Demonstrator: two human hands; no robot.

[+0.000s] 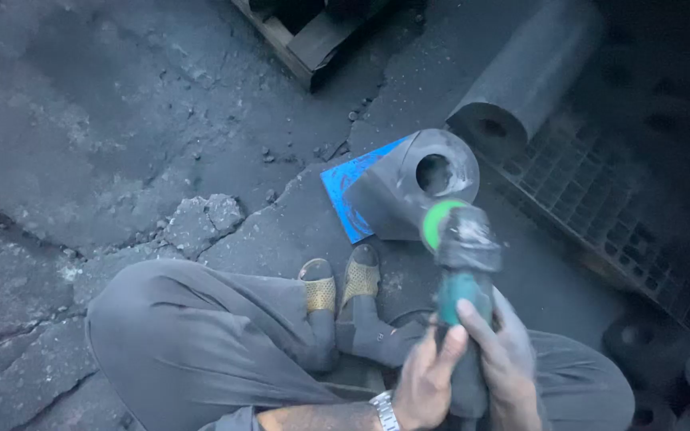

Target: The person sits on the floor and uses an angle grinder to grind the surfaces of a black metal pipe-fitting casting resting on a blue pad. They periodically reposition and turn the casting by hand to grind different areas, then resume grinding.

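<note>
A: Item held?
B: Angle grinder (463, 263), teal body, dust-coated head, green-rimmed disc at the front end. Both hands closed on it: left hand (426, 381) wrapped round the rear of the body from the left, a metal wristwatch (385, 409) on that wrist; right hand (505, 359) gripping the body from the right, fingers curled over the top.

A: Position of the grinder?
B: Held above the person's lap, disc pointing away, just at the near edge of a dark hollow cylinder (417, 183) lying on the floor.

A: Under the cylinder?
B: Blue sheet (345, 187), one corner showing to the left.

A: Other stock?
B: Longer dark tube (525, 76) beyond, beside a metal grating (600, 199). Wooden pallet (297, 36) at top.

A: Floor?
B: Cracked grey concrete floor (121, 144), dusty. Person seated, grey trousers, feet in yellow sandals (341, 281).
</note>
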